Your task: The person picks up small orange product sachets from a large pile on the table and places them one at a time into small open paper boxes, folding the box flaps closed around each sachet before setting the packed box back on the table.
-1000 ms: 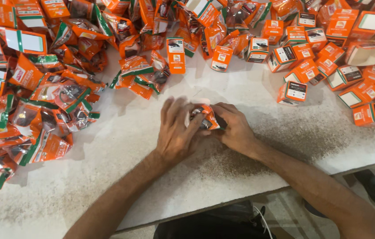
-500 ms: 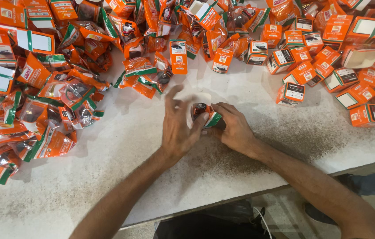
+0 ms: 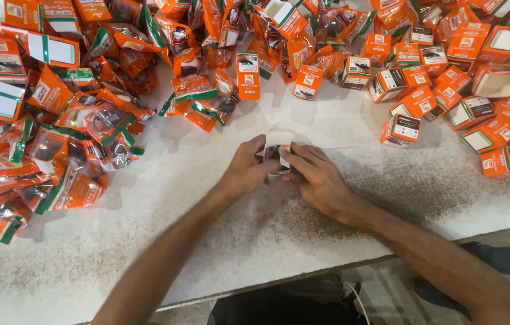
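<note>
Right now the fingers (image 3: 265,157) of the left hand (image 3: 246,170) and those of the right hand (image 3: 318,179) are closed around a small box (image 3: 279,157) in the middle of the white surface (image 3: 219,241). The left fingers pinch its left side and the right fingers press on its right side and lower edge. The box shows a white top flap and a dark front with a bit of orange; most of it is hidden between the hands, so I cannot tell whether the flap is open or shut. Both forearms run down from the hands toward 6 and 5 o'clock.

At 11 o'clock from the hands lies a loose cluster of orange and green plastic packets (image 3: 197,102), and a larger heap of such packets (image 3: 56,150) spreads out at 9 to 10 o'clock. At 12 o'clock one orange box (image 3: 247,75) stands upright by itself. From 1 to 3 o'clock sit many closed orange boxes (image 3: 447,96), the nearest box (image 3: 400,130) well apart from the right hand.
</note>
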The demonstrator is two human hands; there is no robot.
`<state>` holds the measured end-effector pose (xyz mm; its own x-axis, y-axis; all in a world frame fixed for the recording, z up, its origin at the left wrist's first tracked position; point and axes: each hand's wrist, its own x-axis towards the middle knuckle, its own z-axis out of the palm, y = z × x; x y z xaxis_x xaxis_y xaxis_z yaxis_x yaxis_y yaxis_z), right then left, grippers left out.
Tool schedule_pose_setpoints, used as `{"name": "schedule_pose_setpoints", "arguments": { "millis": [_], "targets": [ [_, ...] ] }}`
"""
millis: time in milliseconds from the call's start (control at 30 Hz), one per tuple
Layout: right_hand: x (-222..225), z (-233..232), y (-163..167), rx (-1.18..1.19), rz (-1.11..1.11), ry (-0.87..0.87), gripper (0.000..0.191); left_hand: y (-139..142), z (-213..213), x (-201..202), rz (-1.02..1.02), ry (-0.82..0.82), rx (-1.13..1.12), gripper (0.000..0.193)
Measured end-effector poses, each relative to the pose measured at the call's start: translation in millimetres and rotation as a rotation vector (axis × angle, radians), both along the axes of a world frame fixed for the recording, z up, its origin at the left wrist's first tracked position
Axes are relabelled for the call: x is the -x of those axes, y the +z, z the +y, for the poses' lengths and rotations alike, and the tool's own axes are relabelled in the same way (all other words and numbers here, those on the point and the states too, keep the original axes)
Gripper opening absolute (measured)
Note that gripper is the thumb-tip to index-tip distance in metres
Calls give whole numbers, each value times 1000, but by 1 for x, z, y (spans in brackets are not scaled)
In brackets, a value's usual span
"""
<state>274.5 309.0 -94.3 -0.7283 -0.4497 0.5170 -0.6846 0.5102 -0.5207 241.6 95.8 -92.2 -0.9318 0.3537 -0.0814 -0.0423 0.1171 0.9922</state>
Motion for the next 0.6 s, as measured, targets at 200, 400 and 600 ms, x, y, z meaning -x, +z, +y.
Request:
{"name": "schedule_pose_setpoints", "arguments": {
  "millis": [200, 400, 600],
  "targets": [
    [-2, 0, -4, -22, -52, -21, 51, -12, -17, 8, -157, -53, -305, 26],
    [-4, 4, -2, 3, -71, -30, 42, -17, -8, 3, -124, 22, -320, 14],
    [-3, 2, -3, -4, -60, -23, 39, 5, 10, -13, 399, 228, 266, 20]
  ]
}}
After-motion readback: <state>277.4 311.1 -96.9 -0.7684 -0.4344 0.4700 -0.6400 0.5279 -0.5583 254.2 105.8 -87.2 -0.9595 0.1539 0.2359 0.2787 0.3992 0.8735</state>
